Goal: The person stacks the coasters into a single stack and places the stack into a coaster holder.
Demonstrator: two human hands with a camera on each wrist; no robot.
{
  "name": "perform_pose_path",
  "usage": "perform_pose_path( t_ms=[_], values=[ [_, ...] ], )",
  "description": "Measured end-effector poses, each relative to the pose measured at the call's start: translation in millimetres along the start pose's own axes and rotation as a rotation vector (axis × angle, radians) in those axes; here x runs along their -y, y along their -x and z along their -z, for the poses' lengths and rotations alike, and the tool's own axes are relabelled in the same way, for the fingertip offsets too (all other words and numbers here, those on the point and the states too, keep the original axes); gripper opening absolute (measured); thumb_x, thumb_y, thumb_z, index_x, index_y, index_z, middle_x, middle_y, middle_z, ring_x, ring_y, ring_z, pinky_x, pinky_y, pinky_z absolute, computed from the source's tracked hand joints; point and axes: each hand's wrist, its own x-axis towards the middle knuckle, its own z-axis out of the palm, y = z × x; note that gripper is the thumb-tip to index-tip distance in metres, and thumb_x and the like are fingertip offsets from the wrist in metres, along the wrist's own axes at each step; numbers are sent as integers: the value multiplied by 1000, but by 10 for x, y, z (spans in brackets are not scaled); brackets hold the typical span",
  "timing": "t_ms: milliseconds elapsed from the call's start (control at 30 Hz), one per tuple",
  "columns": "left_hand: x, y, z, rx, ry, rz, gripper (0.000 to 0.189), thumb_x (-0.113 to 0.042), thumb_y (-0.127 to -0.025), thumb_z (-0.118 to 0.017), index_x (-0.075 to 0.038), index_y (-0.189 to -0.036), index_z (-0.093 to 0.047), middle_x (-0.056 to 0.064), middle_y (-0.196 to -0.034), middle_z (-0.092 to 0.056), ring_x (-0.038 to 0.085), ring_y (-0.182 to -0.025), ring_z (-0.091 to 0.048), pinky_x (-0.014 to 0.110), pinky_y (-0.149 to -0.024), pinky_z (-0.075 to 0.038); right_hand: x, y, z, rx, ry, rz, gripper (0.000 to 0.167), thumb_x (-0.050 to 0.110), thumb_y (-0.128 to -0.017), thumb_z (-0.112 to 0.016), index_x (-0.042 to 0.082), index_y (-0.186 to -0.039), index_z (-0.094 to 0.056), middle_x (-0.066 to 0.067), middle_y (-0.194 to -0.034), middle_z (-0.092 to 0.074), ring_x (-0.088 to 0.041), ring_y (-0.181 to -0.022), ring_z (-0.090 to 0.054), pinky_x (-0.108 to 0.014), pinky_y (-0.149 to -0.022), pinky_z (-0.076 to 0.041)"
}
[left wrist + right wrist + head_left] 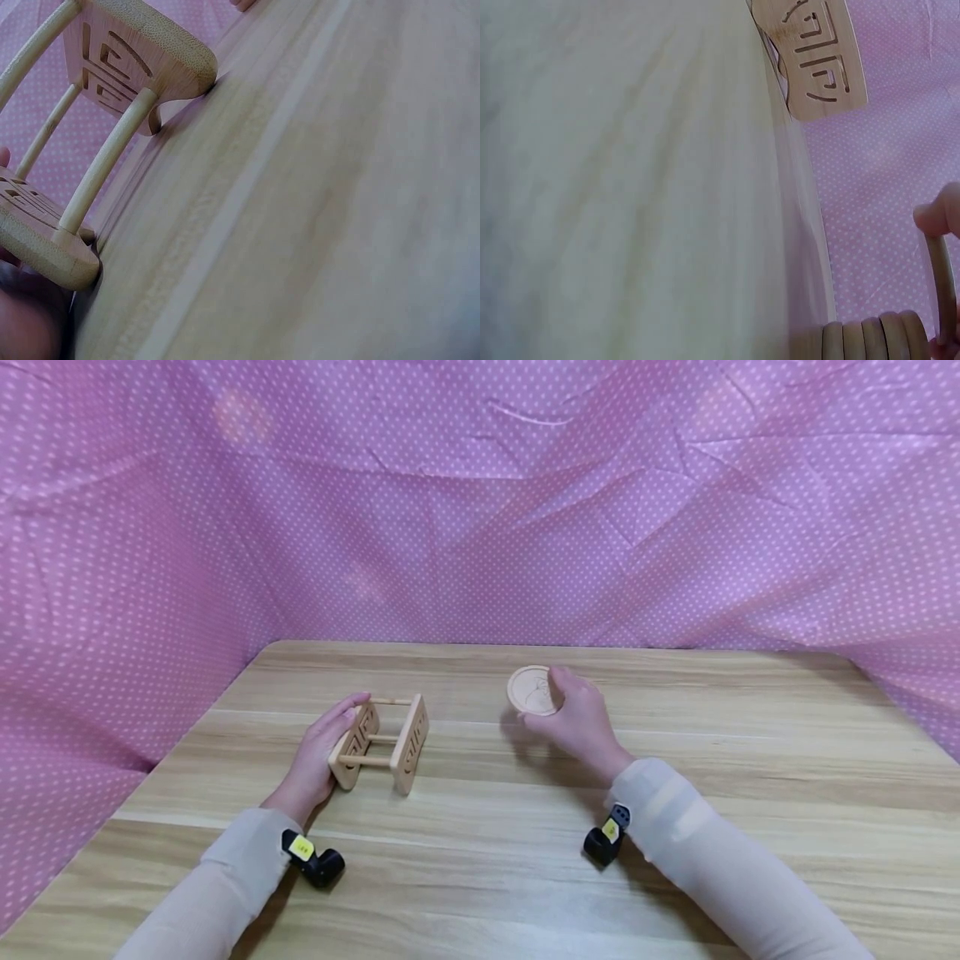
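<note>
Left hand [309, 767] not gripping, fingers nearly straight along the outside of the rack [410, 747]; rack stands on the table [480, 877], 2 carved panels joined by rods; right hand [579, 720] pinches 1 disc [529, 690], thumb against fingers, close over a stack [874, 341] of similar discs, well apart from the rack.

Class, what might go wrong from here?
The right hand pinches one coaster by its edge, so it might slip.
A stack of coasters is close below that coaster; a knock could topple it.
The left hand is against one side of the rack; a push might shift it.
</note>
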Motion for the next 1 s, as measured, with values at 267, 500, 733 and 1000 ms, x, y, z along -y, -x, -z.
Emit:
perform_pose_path(
  t_ms=[267, 500, 733, 1000],
  values=[
    [3, 21, -12, -6, -7, 0, 53, -38, -98, -41, -9, -142, -35, 11, -153, -20, 30, -137, -22, 47, -112, -22, -64, 13, 67, -19, 27, -84, 82, 31, -69, -78, -6, -133, -42, -22, -131, -50, -37, -118, -47, -48, -101, -39],
    [18, 36, -22, -8, -13, -8, 53, -37, -99, -40, -7, -143, -34, 12, -153, -20, 31, -138, -22, 47, -112, -22, -128, 16, 122, -67, 25, -125, 60, 30, -66, -78, 1, -113, -55, -12, -100, -59, -29, -93, -50, -42, -82, -46],
    [24, 37, -12, -12, -7, -6, 53, -38, -98, -41, -10, -143, -34, 11, -153, -20, 30, -137, -23, 46, -112, -23, -175, 36, 179, -49, 22, -194, 81, 34, -67, -78, -2, -132, -45, -20, -125, -53, -35, -113, -46, -48, -99, -39],
    [23, 37, -18, -9, -5, -1, 53, -36, -99, -40, -7, -143, -33, 12, -153, -21, 30, -137, -23, 46, -112, -23, -228, 51, 220, -36, 59, -227, 88, 34, -71, -75, -6, -138, -35, -24, -142, -38, -40, -129, -34, -48, -110, -26]
  ],
)
